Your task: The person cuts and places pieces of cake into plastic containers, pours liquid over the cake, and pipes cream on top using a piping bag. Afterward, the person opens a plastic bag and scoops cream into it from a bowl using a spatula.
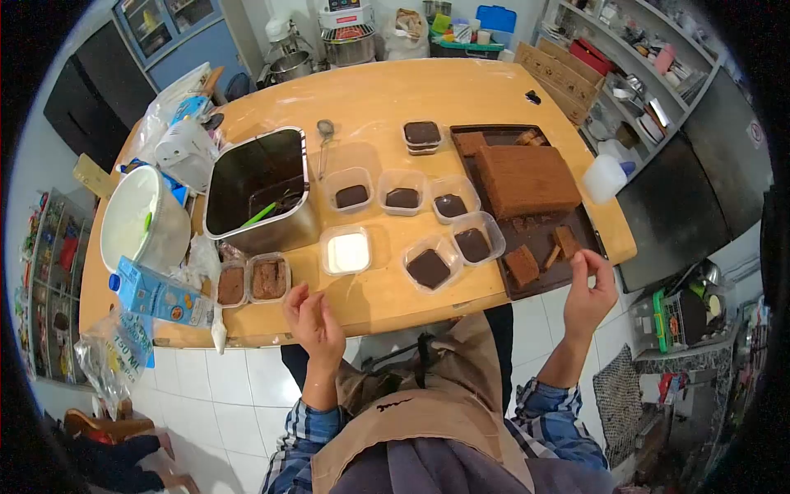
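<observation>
Nearest our cam. we see the tan apron, over checked sleeves. All posns. rel. to the dark baking tray; L = our left.

On the tray, we find a large brown cake block toward the far end. On the near part, w/ crumbs between, lie a cut cake chunk, a thin strip and a small upright-looking cake piece.

Our R hand is over the tray's near R corner, thumb & index close tog. at the small cake piece; we can't tell whether they are clamped on it. Our L hand, well L of the tray by the table edge, holds nothing, fingers loosely bent & apart.

Immed. L of the tray: clear tubs, 5 in a loose group, each w/ a dark brown layer. Near the tray's far L corner: a stacked tub, also dark-topped. Farther L: the white-filled tub, then a metal tin smeared brown inside, w/ a green handle in it.
</observation>
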Demonstrator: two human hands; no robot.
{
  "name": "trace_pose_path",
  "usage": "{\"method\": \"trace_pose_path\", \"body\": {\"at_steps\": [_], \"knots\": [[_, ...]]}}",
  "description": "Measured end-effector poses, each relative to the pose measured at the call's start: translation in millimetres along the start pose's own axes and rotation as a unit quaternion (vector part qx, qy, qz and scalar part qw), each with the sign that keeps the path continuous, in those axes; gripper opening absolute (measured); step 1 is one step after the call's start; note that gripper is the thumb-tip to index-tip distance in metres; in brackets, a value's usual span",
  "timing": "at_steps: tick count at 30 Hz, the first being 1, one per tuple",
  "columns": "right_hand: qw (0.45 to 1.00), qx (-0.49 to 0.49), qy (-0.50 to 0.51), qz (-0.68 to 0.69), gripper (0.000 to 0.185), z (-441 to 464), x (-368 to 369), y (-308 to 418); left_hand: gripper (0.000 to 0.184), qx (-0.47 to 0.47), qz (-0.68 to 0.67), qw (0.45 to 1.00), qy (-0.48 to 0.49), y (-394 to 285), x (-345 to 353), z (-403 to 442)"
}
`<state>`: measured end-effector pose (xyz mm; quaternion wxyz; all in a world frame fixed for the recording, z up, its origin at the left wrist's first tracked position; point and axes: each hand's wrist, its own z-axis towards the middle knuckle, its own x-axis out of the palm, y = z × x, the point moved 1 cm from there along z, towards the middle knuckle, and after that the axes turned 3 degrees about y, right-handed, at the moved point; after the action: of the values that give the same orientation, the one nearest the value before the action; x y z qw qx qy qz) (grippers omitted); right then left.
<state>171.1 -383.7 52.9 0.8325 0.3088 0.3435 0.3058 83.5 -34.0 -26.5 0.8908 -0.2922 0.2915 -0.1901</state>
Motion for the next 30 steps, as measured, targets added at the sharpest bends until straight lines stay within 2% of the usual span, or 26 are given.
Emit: {"method": "trace_pose_path", "body": {"at_steps": [2,9,15,18,22,30], "knots": [[0.997,-0.046,-0.011,-0.068,0.01,12.0,-6.5,2.4,0.016,-0.01,-0.033,0.999,-0.005,5.5,0.2,-3.1],[0.988,-0.021,0.033,-0.148,0.016,28.5,-25.6,-15.6,0.022,0.012,-0.064,0.998,0.004,17.3,-1.5,-12.3],[0.975,0.088,0.073,-0.189,0.025,45.7,-35.3,-69.0,0.017,-0.014,-0.042,0.998,0.042,9.0,-5.6,-8.8],[0.966,0.132,0.147,-0.168,0.032,52.0,-23.9,-88.1,0.018,-0.005,-0.04,0.998,0.048,7.6,-4.7,-7.5],[0.959,0.117,0.201,-0.162,0.043,50.7,1.4,-93.9,0.019,0.005,-0.024,0.998,0.052,7.4,-3.3,-7.3],[0.953,0.097,0.2,-0.209,0.053,56.9,26.9,-89.4,0.016,0.001,0.002,0.998,0.063,4.6,-2.3,-6.2]]}}
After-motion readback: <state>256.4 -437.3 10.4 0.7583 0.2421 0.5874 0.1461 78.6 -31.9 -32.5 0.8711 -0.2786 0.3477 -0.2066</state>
